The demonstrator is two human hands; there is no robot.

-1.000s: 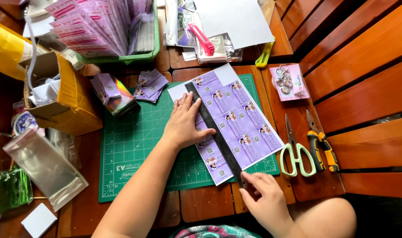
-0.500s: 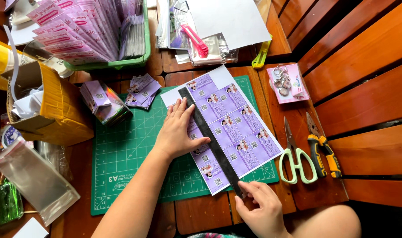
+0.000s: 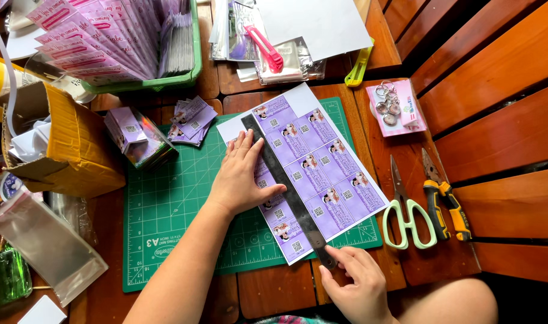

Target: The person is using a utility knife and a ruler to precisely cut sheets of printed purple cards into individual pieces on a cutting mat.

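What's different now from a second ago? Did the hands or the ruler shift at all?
Little changed. The right hand stays at the near end of the dark ruler, though its exact shift is hard to tell as the camera moved. The left hand still presses flat on the purple printed sheet beside the ruler. Scissors and pliers lie untouched.

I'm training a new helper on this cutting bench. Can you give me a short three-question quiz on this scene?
1. True or false: the left hand presses flat on the ruler.
2. What lies under the ruler? A) purple sheet B) scissors C) cardboard box
3. Which tool lies right of the scissors, beside the mat?

Key
1. True.
2. A.
3. The pliers; the right hand is at the ruler's near end.
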